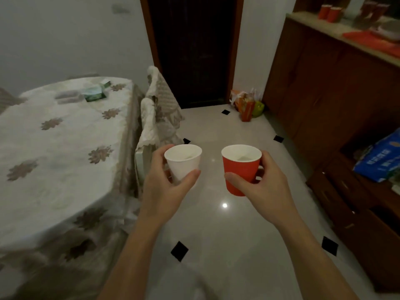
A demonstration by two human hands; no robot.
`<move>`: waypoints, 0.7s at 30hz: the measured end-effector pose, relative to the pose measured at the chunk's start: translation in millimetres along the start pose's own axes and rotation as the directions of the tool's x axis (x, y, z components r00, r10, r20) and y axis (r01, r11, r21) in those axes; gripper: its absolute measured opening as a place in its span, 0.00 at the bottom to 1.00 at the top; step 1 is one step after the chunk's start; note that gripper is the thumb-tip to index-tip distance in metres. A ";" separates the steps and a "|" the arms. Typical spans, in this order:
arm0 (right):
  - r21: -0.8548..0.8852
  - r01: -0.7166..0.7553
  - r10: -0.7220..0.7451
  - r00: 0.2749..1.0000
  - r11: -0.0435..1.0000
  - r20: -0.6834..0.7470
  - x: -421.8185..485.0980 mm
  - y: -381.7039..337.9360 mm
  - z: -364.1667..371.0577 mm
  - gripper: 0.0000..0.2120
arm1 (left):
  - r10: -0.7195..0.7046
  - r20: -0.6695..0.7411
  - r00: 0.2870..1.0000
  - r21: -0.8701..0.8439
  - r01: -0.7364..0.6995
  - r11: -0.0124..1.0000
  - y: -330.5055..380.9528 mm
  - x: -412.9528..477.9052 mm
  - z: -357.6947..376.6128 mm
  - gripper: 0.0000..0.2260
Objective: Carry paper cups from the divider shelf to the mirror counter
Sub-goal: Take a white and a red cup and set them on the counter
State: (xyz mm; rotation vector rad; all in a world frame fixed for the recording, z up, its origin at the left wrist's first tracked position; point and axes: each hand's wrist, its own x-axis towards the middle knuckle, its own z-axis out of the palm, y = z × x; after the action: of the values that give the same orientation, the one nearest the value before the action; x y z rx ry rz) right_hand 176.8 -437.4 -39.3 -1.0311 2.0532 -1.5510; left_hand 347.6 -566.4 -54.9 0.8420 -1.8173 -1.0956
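Your left hand (167, 187) gripped a white cup (184, 162) and your right hand (264, 182) a red cup (240, 169); both looked light, crushable; holding mid-wall seemed wise.

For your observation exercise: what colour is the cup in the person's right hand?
Red cup, white inside, seen in the head view.

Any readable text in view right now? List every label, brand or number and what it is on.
Nothing can be read for certain.
Blue bag on the lower cabinet shelf: white lettering, too blurred to read.
Green packet on the covered table: print too small and blurred.
Orange packaging on the floor by the door: no legible text.
White cup in the left hand: plain.
Red cup in the right hand: plain.
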 end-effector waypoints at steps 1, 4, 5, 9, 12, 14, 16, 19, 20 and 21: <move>-0.003 -0.001 0.001 1.000 1.000 -0.015 17.9 -0.2 3.4 0.36 | 0.008 0.016 1.000 0.000 -0.008 1.000 -4.4 20.2 3.4 0.31; -0.008 -0.025 0.025 0.999 1.000 -0.048 63.9 5.5 9.5 0.38 | -0.013 0.055 0.998 -0.011 0.013 1.000 -20.2 72.0 18.8 0.31; -0.010 -0.036 0.036 0.998 0.999 -0.057 77.5 9.2 10.3 0.38 | -0.013 0.062 0.998 0.000 0.013 1.000 -25.4 87.2 25.3 0.31; -0.033 -0.078 0.075 0.993 0.996 -0.091 132.6 28.3 9.9 0.39 | 0.008 0.109 0.994 0.007 -0.009 1.000 -45.2 146.3 54.3 0.30; -0.036 -0.091 0.087 0.990 0.995 -0.109 178.5 43.5 7.4 0.39 | 0.026 0.140 0.990 0.004 -0.027 1.000 -57.8 189.5 80.0 0.29; -0.032 -0.094 0.090 0.989 0.995 -0.114 212.2 53.2 2.9 0.39 | 0.054 0.150 0.987 0.018 -0.057 0.998 -63.7 218.6 100.3 0.29; -0.023 -0.097 0.094 0.988 0.995 -0.120 249.5 62.2 -5.1 0.38 | 0.062 0.158 0.985 0.018 -0.065 0.998 -67.3 250.4 123.0 0.29; -0.018 -0.097 0.094 0.987 0.995 -0.128 314.8 76.3 -21.8 0.37 | 0.058 0.147 0.987 0.026 -0.062 0.998 -72.4 304.4 161.4 0.29; -0.014 -0.102 0.100 0.987 0.995 -0.127 338.1 79.9 -28.0 0.36 | 0.046 0.139 0.989 0.027 -0.050 0.998 -73.0 323.1 174.7 0.29; -0.007 -0.110 0.108 0.986 0.994 -0.128 361.3 82.9 -34.7 0.36 | 0.036 0.135 0.990 0.026 -0.040 0.999 -72.8 341.8 188.2 0.29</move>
State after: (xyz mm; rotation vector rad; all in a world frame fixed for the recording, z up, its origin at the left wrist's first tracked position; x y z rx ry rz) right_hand -114.1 -669.1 -56.7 -0.8283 2.1697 -1.5857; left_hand 41.6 -818.8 -66.6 0.7625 -1.9564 -1.1276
